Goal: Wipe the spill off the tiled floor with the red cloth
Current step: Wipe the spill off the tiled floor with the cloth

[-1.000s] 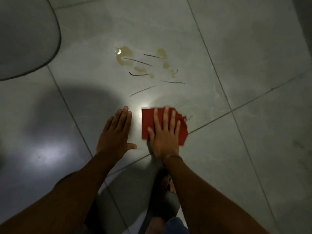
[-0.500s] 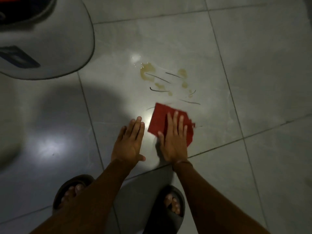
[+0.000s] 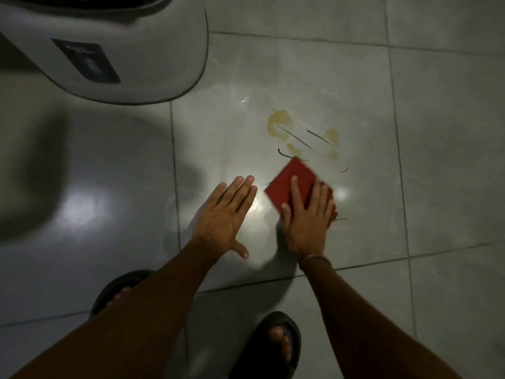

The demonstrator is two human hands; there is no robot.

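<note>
Right hand (image 3: 306,222) is flat, fingers (image 3: 296,192) spread and pressing down on the red cloth (image 3: 293,177), pinning it to the tiled floor (image 3: 437,160) with its far corner just touching the near edge of the yellowish spill (image 3: 278,124) and the thin dark strands (image 3: 293,138) lying across it. Left hand (image 3: 226,217) is planted palm-down on the bare tile just beside the cloth, fingers straight and close together, thumb out, holding nothing. Down at the bottom both feet sit in dark sandals (image 3: 270,348), and a white appliance (image 3: 114,47) stands at the upper left, well apart from the spill
</note>
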